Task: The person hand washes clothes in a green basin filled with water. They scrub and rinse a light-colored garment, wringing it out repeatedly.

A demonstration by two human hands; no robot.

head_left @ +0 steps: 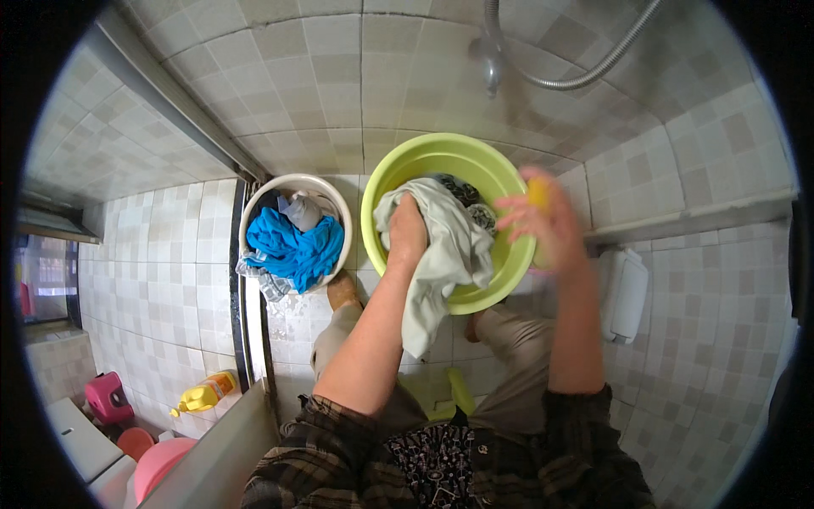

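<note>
A pale grey-white cloth garment point(441, 233) lies bunched in a lime-green basin point(390, 165), with one end hanging over the near rim. My left hand point(408, 231) is closed on the cloth, its fingers mostly hidden in the folds. Over the basin's right rim, my right hand point(547, 216) is smeared by motion. A small yellow object point(539, 193) sits in that hand, possibly a bar of soap; its kind is too blurred to tell. Dark patterned cloth point(462, 191) lies in the basin behind the pale garment.
To the left stands a whitish tub point(343, 199) heaped with blue clothing point(292, 246). A shower hose point(585, 81) hangs at the tiled wall. Beyond the door track lie a yellow bottle point(206, 393) and a pink stool-like item point(108, 398). A white container point(626, 297) lies at right.
</note>
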